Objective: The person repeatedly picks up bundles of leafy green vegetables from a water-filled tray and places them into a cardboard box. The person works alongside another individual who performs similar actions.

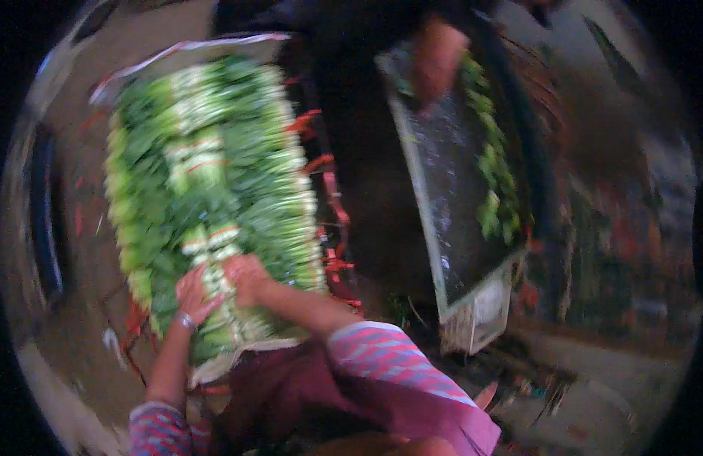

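My left hand and my right hand flank a bundle of leafy greens with pale stalks, near the close end of a large packed load. Both hands appear to grip this bundle, though blur and the fingers hide the exact hold. Beyond them, rows of banded bundles run up the middle, several with orange bands. Pale stalk ends line the load's right side; yellow-green ends line its left. A whitish sheet liner shows at the far end.
Right of the load stands a long, dark, water-filled basin with a pale rim; leafy greens lie along its right side. Another person's hand is over its far end. Below is a pale crate. Red-orange straps edge the load.
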### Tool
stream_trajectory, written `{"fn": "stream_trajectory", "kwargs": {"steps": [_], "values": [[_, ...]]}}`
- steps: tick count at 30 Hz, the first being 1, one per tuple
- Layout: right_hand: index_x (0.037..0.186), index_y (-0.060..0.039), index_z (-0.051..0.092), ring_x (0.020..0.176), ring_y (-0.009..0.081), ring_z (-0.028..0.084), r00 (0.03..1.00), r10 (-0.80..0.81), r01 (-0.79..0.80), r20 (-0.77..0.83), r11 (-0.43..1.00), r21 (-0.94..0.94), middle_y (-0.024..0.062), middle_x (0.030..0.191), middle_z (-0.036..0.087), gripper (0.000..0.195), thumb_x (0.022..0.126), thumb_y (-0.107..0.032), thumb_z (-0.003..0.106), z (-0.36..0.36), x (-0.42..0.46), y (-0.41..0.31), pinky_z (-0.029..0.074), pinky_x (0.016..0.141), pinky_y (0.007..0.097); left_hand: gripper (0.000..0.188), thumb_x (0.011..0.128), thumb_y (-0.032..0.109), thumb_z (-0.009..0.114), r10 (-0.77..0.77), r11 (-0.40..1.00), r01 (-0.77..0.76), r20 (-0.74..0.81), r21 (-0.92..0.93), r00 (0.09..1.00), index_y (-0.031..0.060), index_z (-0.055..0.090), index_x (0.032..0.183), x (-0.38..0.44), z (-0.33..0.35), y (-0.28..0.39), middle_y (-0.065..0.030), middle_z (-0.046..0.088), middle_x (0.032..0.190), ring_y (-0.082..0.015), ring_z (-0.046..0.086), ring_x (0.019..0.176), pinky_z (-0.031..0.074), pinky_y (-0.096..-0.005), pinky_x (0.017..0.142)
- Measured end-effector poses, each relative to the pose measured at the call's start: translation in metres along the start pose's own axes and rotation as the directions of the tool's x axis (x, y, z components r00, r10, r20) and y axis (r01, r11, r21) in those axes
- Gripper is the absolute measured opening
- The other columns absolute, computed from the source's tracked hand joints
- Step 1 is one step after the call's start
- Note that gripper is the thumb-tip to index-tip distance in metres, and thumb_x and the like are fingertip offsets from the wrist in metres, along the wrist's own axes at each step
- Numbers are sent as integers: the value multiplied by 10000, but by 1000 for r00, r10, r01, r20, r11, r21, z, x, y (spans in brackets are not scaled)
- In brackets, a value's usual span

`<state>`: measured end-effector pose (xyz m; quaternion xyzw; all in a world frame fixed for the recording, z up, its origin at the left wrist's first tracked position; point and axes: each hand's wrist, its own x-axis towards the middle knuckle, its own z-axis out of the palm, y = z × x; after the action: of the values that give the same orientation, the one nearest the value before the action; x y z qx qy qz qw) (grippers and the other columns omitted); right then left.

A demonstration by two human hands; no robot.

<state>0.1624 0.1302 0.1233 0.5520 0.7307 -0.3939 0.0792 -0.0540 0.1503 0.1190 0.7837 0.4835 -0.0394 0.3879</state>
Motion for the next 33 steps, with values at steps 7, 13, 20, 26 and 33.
{"fn": "stream_trajectory", "kwargs": {"steps": [7,13,20,26,33], "values": [[1273,-31,574,1238,353,492,767,1,52,-641,997,63,178,1301,538,711,606,-209,743,-36,-77,78,371,1090,491,1029,680,614,799,71,944,-70,10,323,997,55,415,1455,56,25,34,-214,459,1422,-409,404,1326,270,-522,1133],[1221,-27,622,1059,418,576,-246,411,-275,-878,838,470,228,1132,625,510,727,-141,677,-141,-416,322,466,947,495,909,693,399,835,55,862,80,-249,500,967,68,445,1445,37,20,84,-206,352,1517,-411,354,1363,276,-509,1130],[1413,81,396,1258,377,553,-410,883,-524,-227,-25,851,245,1348,568,1127,629,-588,851,-88,-597,605,442,1059,467,445,868,23,655,345,904,-417,-406,-100,846,22,550,1300,64,56,408,-120,563,1256,-253,561,1157,457,-392,986],[1392,-17,447,1210,367,607,-182,982,-284,-54,0,959,212,1313,611,1036,606,-523,893,26,-601,681,485,1013,455,713,861,105,786,631,661,-323,268,-678,728,35,414,1465,167,245,674,-153,566,1404,-237,569,1272,442,-385,1092],[1530,-39,310,1460,330,325,362,419,264,-833,810,523,200,1552,355,1026,761,-447,852,-30,-571,592,287,1187,464,820,711,267,913,228,607,54,239,-793,944,32,520,1392,270,403,770,-106,612,1336,-235,600,1196,508,-379,980]]}}
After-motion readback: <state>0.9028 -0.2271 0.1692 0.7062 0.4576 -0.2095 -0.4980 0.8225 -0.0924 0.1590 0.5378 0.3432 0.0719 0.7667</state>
